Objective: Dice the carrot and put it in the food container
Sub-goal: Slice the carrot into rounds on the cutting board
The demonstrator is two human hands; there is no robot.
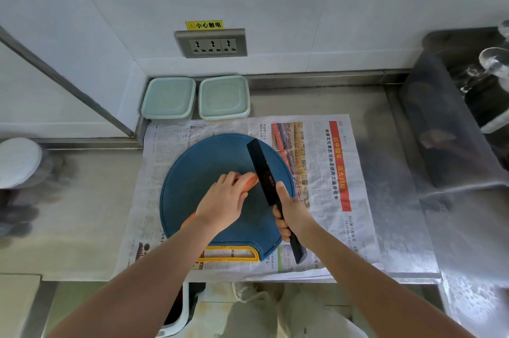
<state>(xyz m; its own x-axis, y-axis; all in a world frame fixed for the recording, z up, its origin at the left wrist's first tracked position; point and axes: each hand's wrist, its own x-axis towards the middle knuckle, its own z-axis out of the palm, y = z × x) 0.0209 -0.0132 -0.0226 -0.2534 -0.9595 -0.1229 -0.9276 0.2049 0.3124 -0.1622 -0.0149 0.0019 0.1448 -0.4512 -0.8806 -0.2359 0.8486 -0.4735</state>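
Round blue plastic cutting board (198, 167), left hand (223, 200) curled over smooth orange carrot (249, 180) on it, right hand (293, 213) grip wrapped round matte black knife (263, 172)

Kitchen, steel-topped and plain.
A steel counter (316, 100) runs under a pale wall to a deep sink (454, 122) at the right. A triple socket (211, 44) with a yellow warning label (204, 25) sits above two lidded containers (168, 98) at the far edge. Nearer, a round board (203, 167) lies on newspaper (366, 200).

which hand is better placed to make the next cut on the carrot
Right. The right hand grips the knife, its blade at the exposed end of the carrot. The left hand lies over it, holding it on the cutting board.
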